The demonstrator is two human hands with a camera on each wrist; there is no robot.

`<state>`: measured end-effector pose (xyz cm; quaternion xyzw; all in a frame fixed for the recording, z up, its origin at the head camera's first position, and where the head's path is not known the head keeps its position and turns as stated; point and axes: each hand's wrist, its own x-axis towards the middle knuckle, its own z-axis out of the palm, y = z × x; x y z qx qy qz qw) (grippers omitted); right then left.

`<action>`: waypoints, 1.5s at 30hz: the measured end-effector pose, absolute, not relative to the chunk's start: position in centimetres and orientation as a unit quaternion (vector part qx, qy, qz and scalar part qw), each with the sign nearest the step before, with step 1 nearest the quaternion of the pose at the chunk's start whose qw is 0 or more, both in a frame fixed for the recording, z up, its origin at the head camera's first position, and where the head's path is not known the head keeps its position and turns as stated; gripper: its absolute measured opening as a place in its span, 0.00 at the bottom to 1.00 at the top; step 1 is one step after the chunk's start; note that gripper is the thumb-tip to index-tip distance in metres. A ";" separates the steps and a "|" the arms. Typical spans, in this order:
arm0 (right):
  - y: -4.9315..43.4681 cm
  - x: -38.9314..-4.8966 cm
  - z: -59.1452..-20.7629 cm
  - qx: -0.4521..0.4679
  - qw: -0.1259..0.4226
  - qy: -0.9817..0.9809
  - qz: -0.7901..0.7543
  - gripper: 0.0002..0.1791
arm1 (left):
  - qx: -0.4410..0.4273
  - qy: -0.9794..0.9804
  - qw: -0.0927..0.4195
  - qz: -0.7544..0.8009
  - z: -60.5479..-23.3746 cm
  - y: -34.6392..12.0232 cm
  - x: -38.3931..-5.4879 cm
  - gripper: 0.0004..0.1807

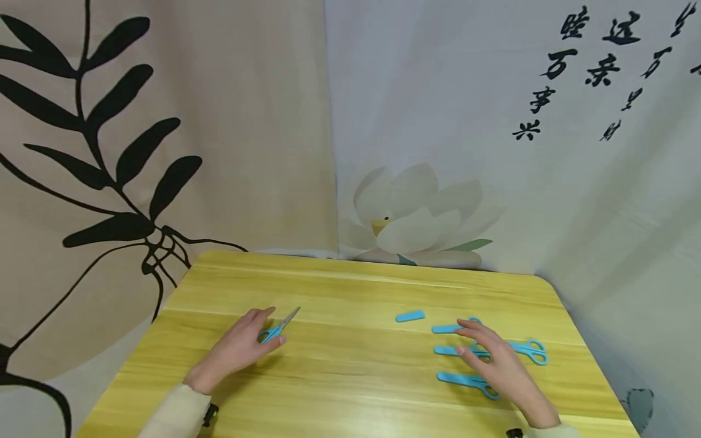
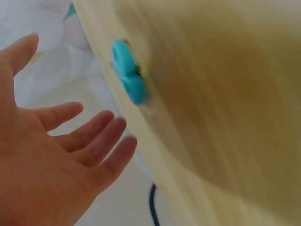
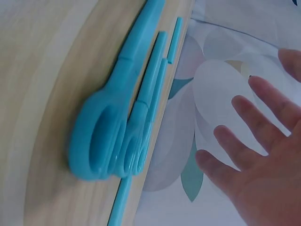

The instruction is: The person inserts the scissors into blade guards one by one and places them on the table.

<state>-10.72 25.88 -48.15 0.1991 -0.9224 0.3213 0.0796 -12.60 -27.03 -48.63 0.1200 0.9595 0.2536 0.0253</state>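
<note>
My left hand (image 1: 237,348) hovers at the table's left side, fingers spread and holding nothing. Between its thumb and fingertips in the head view lie scissors (image 1: 272,333) with blue handles and bare metal blades. The left wrist view shows their handle loops (image 2: 134,87) apart from the hand (image 2: 61,155). On the right, my right hand (image 1: 499,364) is held with spread fingers over several blue scissors (image 1: 460,378), whose blades are in blue covers. It partly hides them. In the right wrist view the hand (image 3: 268,155) is apart from the nearest scissors (image 3: 124,77).
A loose blue blade cover (image 1: 409,316) lies right of the table's middle. Another pair of blue scissors (image 1: 535,351) lies to the right of my right hand. Behind the wooden table (image 1: 339,389) hangs a printed curtain (image 1: 263,134).
</note>
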 end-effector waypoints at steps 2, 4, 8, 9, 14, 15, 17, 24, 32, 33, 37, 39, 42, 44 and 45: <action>25.7 -10.8 -48.2 0.203 0.078 -0.920 0.325 0.20 | 0.109 0.957 0.048 0.263 -48.7 -27.6 -12.3 0.44; 25.5 -10.9 -48.3 0.209 0.079 -0.918 0.327 0.21 | 0.107 0.953 0.064 0.274 -48.7 -27.8 -12.1 0.44; 24.8 -11.1 -48.6 0.213 0.077 -0.918 0.325 0.22 | 0.117 0.941 0.086 0.305 -48.9 -27.4 -11.9 0.44; 24.6 -11.2 -48.6 0.214 0.075 -0.917 0.328 0.22 | 0.120 0.937 0.091 0.314 -48.9 -27.2 -11.9 0.44; 22.7 -11.7 -48.7 0.226 0.065 -0.911 0.338 0.22 | 0.146 0.920 0.097 0.350 -49.1 -26.6 -11.6 0.45; 22.0 -11.9 -48.8 0.232 0.064 -0.910 0.338 0.21 | 0.149 0.920 0.094 0.349 -49.1 -26.6 -11.4 0.45; 20.4 -12.2 -48.6 0.240 0.056 -0.908 0.339 0.22 | 0.148 0.923 0.086 0.344 -49.2 -26.8 -11.2 0.46; 13.4 -13.3 -47.8 0.273 0.009 -0.901 0.336 0.24 | 0.107 0.942 0.015 0.318 -49.3 -28.4 -10.2 0.42; 6.3 -14.8 -47.6 0.309 -0.030 -0.895 0.321 0.26 | 0.075 0.951 -0.059 0.296 -48.8 -30.8 -8.8 0.43; 5.5 -15.0 -47.6 0.315 -0.029 -0.893 0.320 0.26 | 0.073 0.952 -0.069 0.289 -48.8 -31.2 -8.7 0.43; 2.5 -15.5 -47.8 0.331 -0.026 -0.891 0.311 0.27 | 0.064 0.958 -0.099 0.260 -48.7 -32.4 -8.0 0.45; 1.1 -15.8 -47.8 0.335 -0.026 -0.891 0.306 0.28 | 0.060 0.959 -0.111 0.254 -48.7 -32.8 -7.7 0.46; -0.9 -16.2 -48.1 0.334 -0.030 -0.891 0.305 0.28 | 0.056 0.958 -0.125 0.253 -48.7 -33.4 -7.2 0.46; -2.1 -16.5 -48.4 0.331 -0.033 -0.893 0.304 0.29 | 0.054 0.956 -0.132 0.258 -48.8 -33.8 -6.9 0.45; -2.7 -16.7 -48.6 0.329 -0.038 -0.893 0.306 0.29 | 0.052 0.955 -0.134 0.261 -48.8 -34.0 -6.7 0.45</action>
